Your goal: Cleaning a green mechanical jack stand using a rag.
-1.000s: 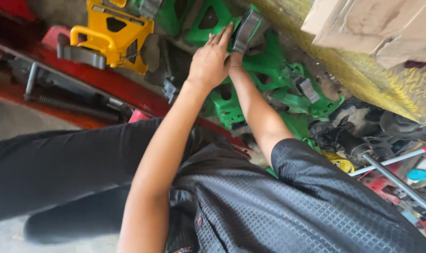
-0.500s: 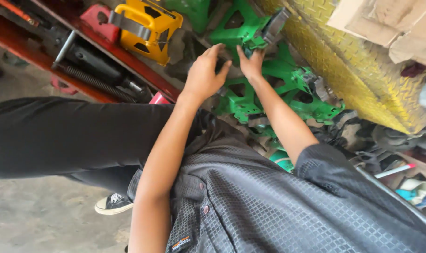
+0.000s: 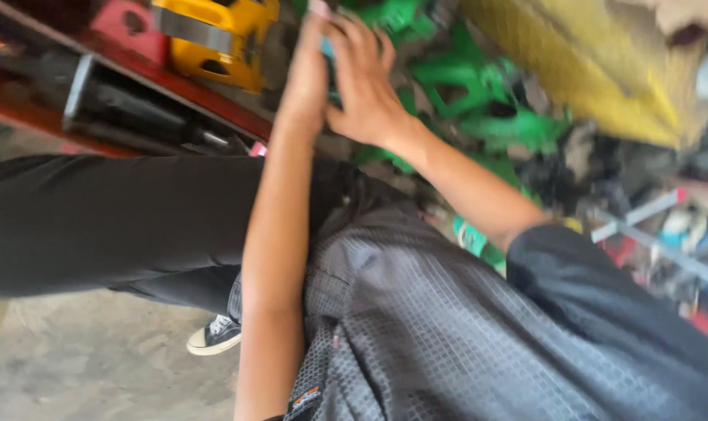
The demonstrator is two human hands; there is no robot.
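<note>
Green metal parts (image 3: 478,86) heaped by yellow part (image 3: 213,39) | left hand (image 3: 307,70) edge-on, grip cannot be told | right hand (image 3: 365,86) fingers spread, pressing pile | blurred.

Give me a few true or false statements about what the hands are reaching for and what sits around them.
1. Both hands reach up to a pile of green metal parts. True.
2. The yellow metal part lies right of the hands. False: it lies to their left, above the red bar.
3. The left hand and right hand are far apart. False: they are close together, side by side.
4. A dark shoe with a white sole stands on the concrete floor. True.
5. The person wears a white shirt. False: the shirt is dark grey and textured.
</note>
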